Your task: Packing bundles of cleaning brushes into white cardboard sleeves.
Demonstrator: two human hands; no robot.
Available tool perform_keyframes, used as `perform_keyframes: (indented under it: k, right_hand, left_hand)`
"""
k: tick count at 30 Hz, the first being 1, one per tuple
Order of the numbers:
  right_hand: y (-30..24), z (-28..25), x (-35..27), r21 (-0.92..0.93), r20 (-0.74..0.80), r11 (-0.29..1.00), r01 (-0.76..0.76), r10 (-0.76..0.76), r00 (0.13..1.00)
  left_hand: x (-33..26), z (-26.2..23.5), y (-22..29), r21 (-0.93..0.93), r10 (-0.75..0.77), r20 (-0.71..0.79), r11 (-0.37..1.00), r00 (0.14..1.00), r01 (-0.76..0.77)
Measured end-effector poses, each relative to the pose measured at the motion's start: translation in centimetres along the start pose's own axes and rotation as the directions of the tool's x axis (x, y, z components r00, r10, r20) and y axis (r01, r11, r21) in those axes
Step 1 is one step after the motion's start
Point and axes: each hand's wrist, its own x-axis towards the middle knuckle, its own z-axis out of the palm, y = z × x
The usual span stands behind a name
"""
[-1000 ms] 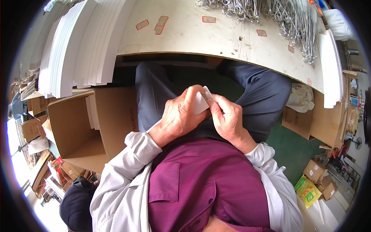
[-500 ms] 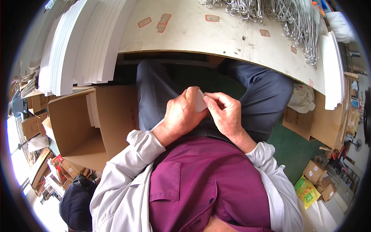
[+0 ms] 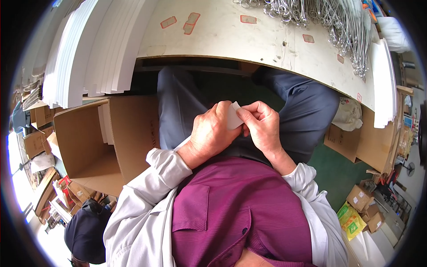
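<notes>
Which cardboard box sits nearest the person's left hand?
The large open cardboard box at picture left, with white strips showing inside; the others lie farther from the left hand, beyond this box or across at right.

The worn white table [image 3: 213,42] bears a heap of thin looped metal rods [image 3: 340,31] at its far right, a row of long white boards [image 3: 106,51] jutting past its front edge at left, and scattered red-edged patches [image 3: 248,19].

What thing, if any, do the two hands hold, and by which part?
A white piece: the left hand grips it just behind its visible end; the right hand pinches that end near its right edge.
</notes>
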Motion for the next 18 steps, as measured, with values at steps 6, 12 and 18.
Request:
perform_keyframes:
  k: [6, 12, 18]
  right_hand:
    - [-0.1, -0.1, 0.2, 0.010, -0.011, 0.999, -0.044, 0.044, 0.999]
    - [0.0, 0.5, -0.1, -0.081, -0.071, 0.995, 0.061, -0.067, 0.995]
    - [1.2, 1.3, -0.5, -0.261, -0.001, 0.876, 0.406, -0.421, 0.907]
  left_hand:
    - [-0.2, -0.1, -0.1, 0.001, 0.008, -0.009, 1.000, 1.000, -0.008]
    - [-0.4, 0.0, 0.0, -0.018, 0.000, -0.014, 1.000, 1.000, 0.000]
    - [0.2, -0.8, -0.2, -0.113, -0.073, -0.035, 0.991, 0.997, 0.068]
